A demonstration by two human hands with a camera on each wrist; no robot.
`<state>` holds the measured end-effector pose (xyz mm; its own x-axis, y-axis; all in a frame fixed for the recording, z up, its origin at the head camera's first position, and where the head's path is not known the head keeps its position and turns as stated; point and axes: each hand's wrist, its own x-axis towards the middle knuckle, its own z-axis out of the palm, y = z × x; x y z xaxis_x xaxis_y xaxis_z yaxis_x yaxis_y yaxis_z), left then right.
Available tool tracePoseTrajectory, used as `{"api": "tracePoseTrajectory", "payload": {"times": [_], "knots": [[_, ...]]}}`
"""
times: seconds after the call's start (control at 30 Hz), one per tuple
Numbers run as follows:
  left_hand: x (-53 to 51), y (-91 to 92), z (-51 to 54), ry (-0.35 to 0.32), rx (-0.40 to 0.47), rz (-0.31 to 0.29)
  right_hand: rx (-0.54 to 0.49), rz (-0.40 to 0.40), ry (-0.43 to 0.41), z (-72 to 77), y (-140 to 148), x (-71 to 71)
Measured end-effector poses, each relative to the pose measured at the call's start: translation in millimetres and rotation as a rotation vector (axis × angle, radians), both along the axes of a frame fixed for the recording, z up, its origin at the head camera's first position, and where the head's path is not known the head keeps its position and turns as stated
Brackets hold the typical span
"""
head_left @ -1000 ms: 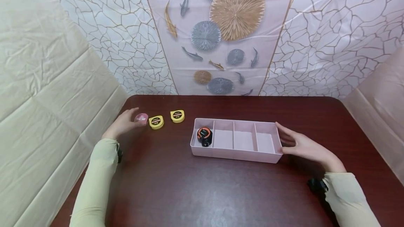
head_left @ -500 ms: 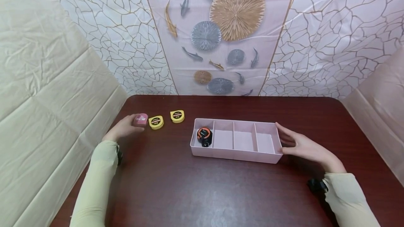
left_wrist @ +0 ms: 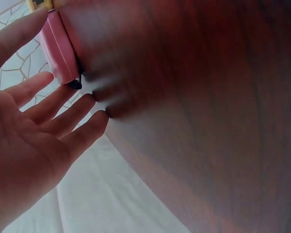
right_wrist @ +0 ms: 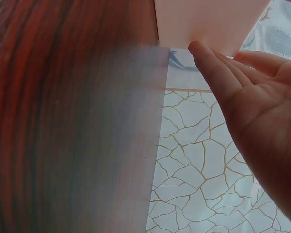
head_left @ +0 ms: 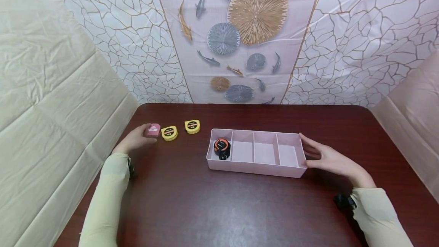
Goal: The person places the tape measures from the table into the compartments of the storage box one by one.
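A pink tape measure (head_left: 153,130) lies at the far left of the table, between the thumb and fingers of my left hand (head_left: 135,139). In the left wrist view, the thumb is at one end of the pink case (left_wrist: 59,48) and fingertips are at the other, by a small black loop. Two yellow tape measures (head_left: 169,133) lie just to its right. My right hand (head_left: 330,160) holds the right end of a pale pink divided tray (head_left: 257,168), its thumb near the front corner and its index finger at the back corner. A black-and-orange tape measure (head_left: 222,148) sits in the leftmost compartment.
The dark red-brown table (head_left: 219,205) has a rounded back edge. Patterned cloth (head_left: 223,83) hangs behind it, and pale cloth walls (head_left: 58,98) flank both sides. The tray's other compartments (head_left: 264,152) are to the right of the black tape measure.
My left hand has lowered its fingers from above the pink tape measure to around it; the pink case has turned slightly. The right hand and tray have stayed in place.
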<state>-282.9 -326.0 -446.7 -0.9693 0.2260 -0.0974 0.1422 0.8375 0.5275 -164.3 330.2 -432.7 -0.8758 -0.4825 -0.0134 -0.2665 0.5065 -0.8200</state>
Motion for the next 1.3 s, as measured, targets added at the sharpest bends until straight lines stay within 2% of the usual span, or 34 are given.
{"api": "tracePoseTrajectory", "payload": {"times": [0.47, 0.77, 1.3], "knots": [[-8.7, -0.6, -7.5, 0.001, 0.006, 0.035, -0.003, -0.001, -0.021, 1.1, -2, 1.3], [-18.0, -0.4, -8.4, -0.004, 0.033, 0.017, -0.017, 0.014, -0.007, 1.1, -1, -1.0], [-18.2, 5.4, -6.4, 0.011, -0.006, 0.029, -0.021, 0.015, -0.011, 0.3, 0, -1.1]]}}
